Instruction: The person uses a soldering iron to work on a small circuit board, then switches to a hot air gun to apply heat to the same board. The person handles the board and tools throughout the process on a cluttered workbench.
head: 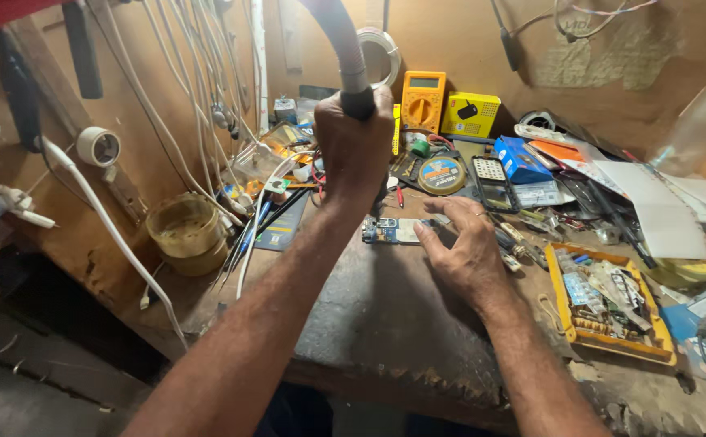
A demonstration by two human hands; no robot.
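Head view shows my left hand [355,146] clenched around the dark grip of a hot-air handpiece [359,101], its grey ribbed hose rising up out of the picture. The nozzle points down, though my fist hides its tip. Just below and slightly right of that fist lies an opened phone board [393,231], flat on the worn wooden bench [385,316], its long axis running left to right across my view. My right hand [462,251] rests at the board's right end, fingers loosely curled and touching its edge, pinning it rather than gripping it. So the right hand is the nearer one; the left hangs above. The board looks bluish with a pale metal shield in the middle and a small silver part at its left end. A yellow multimeter [423,99] stands by the back wall, and an orange parts tray [608,303] sits to the right.
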